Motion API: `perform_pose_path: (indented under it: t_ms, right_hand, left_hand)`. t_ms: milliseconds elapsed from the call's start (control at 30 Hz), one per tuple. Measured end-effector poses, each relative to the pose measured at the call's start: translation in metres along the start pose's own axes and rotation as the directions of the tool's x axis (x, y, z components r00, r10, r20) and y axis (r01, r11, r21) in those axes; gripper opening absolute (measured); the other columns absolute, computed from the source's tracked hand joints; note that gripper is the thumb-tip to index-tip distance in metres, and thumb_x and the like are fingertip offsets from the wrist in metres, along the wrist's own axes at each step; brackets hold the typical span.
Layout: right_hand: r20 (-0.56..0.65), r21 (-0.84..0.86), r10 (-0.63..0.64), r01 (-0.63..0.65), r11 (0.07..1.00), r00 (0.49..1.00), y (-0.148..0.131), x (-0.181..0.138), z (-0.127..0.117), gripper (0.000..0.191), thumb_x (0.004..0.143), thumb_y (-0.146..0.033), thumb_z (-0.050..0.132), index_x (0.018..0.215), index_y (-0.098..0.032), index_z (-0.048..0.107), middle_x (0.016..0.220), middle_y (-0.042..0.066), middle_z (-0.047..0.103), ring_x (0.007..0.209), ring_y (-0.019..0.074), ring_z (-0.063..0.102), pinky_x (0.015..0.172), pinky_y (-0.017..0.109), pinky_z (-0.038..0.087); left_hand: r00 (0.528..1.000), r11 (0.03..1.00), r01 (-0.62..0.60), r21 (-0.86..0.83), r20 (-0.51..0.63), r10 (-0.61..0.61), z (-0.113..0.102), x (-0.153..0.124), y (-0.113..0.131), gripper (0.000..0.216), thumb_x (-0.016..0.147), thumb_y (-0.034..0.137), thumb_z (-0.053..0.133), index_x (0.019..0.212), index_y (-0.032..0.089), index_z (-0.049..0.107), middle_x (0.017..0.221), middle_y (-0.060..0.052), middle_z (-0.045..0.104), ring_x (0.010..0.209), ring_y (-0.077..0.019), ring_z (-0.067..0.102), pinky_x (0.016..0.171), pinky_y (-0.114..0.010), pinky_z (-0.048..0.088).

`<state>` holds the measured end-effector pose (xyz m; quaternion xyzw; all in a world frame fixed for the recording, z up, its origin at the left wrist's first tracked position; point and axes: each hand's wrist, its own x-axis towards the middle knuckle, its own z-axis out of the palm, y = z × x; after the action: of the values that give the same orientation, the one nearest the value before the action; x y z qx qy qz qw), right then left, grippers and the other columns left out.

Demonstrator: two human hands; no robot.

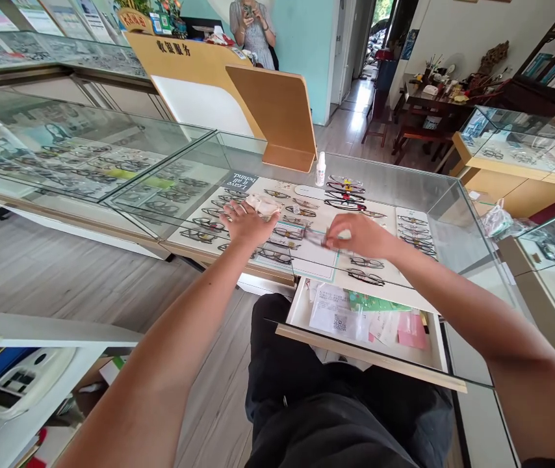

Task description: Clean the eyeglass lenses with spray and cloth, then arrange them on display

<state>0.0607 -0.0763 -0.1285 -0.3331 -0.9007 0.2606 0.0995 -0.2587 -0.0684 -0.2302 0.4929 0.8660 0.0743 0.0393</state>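
Note:
Both my hands reach over a glass display counter (394, 188) full of eyeglass frames. My left hand (247, 222) rests on the glass with its fingers closed on a crumpled white cloth (264, 205). My right hand (359, 235) pinches a small thin item on the glass that I cannot make out. A small white spray bottle (321, 169) stands upright beyond the hands, with three pairs of glasses (344, 194) lying on the glass top beside it.
An open drawer (355, 351) with papers and a pink card juts out under the counter, above my lap. More glass showcases stand left and right. A wooden reception desk (194, 65) is behind, where a person (253, 26) stands holding a phone.

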Motion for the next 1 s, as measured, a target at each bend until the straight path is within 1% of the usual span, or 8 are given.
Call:
perform_pose_path:
  t_ms: [100, 167, 233, 367, 467, 700, 833, 1000]
  right_hand:
    - [0.25, 0.258, -0.017, -0.05, 0.965, 0.968, -0.017, -0.051, 0.024, 0.022, 0.098, -0.048, 0.079, 0.096, -0.027, 0.087, 0.109, 0.003, 0.08, 0.099, 0.0211, 0.075, 0.09, 0.034, 0.052]
    - [0.359, 0.291, 0.008, -0.12, 0.949, 0.933, -0.011, -0.074, 0.052, 0.018, 0.094, -0.043, 0.083, 0.094, -0.026, 0.087, 0.105, 0.004, 0.081, 0.097, 0.0217, 0.075, 0.085, 0.034, 0.052]
    - [0.372, 0.242, 0.077, -0.177, 0.954, 0.925, 0.007, -0.083, 0.084, 0.018, 0.094, -0.043, 0.082, 0.093, -0.025, 0.086, 0.106, 0.004, 0.081, 0.097, 0.0221, 0.075, 0.083, 0.033, 0.053]
    - [0.218, -0.017, 0.247, -0.249, 0.968, 0.944, 0.053, -0.06, 0.14, 0.014, 0.099, -0.036, 0.078, 0.095, -0.025, 0.085, 0.107, 0.004, 0.081, 0.096, 0.0211, 0.074, 0.083, 0.032, 0.054]
    - [0.091, -0.12, 0.249, -0.238, 0.964, 0.964, 0.078, -0.026, 0.165, 0.022, 0.105, -0.035, 0.068, 0.101, -0.021, 0.084, 0.119, 0.011, 0.077, 0.118, 0.0285, 0.067, 0.102, 0.04, 0.05]
    - [-0.06, -0.244, 0.145, -0.155, 0.957, 0.988, 0.111, 0.031, 0.2, 0.023, 0.106, -0.027, 0.064, 0.108, -0.02, 0.086, 0.129, 0.014, 0.072, 0.131, 0.0317, 0.055, 0.12, 0.046, 0.038]
    - [-0.081, -0.273, 0.107, -0.125, 0.954, 0.991, 0.117, 0.037, 0.216, 0.023, 0.104, -0.03, 0.066, 0.104, -0.022, 0.088, 0.125, 0.014, 0.072, 0.126, 0.0328, 0.054, 0.121, 0.048, 0.038]
    - [-0.116, -0.292, 0.096, -0.126, 0.948, 0.989, 0.116, 0.037, 0.224, 0.026, 0.105, -0.033, 0.065, 0.105, -0.024, 0.089, 0.127, 0.015, 0.072, 0.13, 0.0349, 0.052, 0.129, 0.053, 0.027]
  left_hand:
    - [1.0, 1.0, 0.001, 0.031, -0.008, 0.0, 0.001, 0.001, 0.0, 0.128, 0.095, 0.091, 0.025, 0.175, -0.008, 0.018, 0.183, -0.034, 0.01, 0.172, -0.052, 0.008, 0.137, -0.068, 0.012]
    - [1.0, 0.999, 0.011, 0.046, -0.017, -0.01, 0.002, 0.001, 0.001, 0.128, 0.094, 0.092, 0.023, 0.175, -0.007, 0.019, 0.183, -0.034, 0.012, 0.172, -0.0519, 0.01, 0.137, -0.067, 0.013]
    - [1.0, 0.998, 0.026, 0.05, -0.017, -0.025, 0.001, 0.0, 0.002, 0.128, 0.094, 0.092, 0.024, 0.176, -0.006, 0.019, 0.183, -0.033, 0.013, 0.172, -0.052, 0.011, 0.137, -0.067, 0.014]
    - [0.999, 0.999, 0.028, 0.029, -0.019, -0.028, -0.003, -0.003, 0.005, 0.128, 0.094, 0.092, 0.028, 0.175, -0.006, 0.02, 0.183, -0.033, 0.014, 0.171, -0.0534, 0.011, 0.137, -0.068, 0.014]
    - [0.999, 0.999, 0.027, 0.024, -0.028, -0.026, -0.003, -0.005, 0.005, 0.127, 0.094, 0.091, 0.03, 0.175, -0.006, 0.021, 0.183, -0.033, 0.015, 0.171, -0.0538, 0.012, 0.137, -0.068, 0.014]
    - [0.999, 0.999, 0.028, 0.039, -0.031, -0.027, -0.002, -0.006, 0.003, 0.129, 0.093, 0.095, 0.025, 0.176, -0.003, 0.023, 0.184, -0.031, 0.015, 0.172, -0.0514, 0.012, 0.138, -0.068, 0.013]
    - [0.999, 0.998, 0.032, 0.047, -0.019, -0.031, -0.005, -0.008, 0.003, 0.128, 0.094, 0.094, 0.026, 0.175, -0.005, 0.023, 0.184, -0.031, 0.016, 0.172, -0.0503, 0.011, 0.138, -0.067, 0.013]
    - [0.999, 0.998, 0.042, 0.039, -0.003, -0.042, -0.007, -0.01, 0.003, 0.126, 0.094, 0.094, 0.027, 0.177, 0.0, 0.022, 0.185, -0.027, 0.015, 0.173, -0.0494, 0.009, 0.139, -0.066, 0.012]
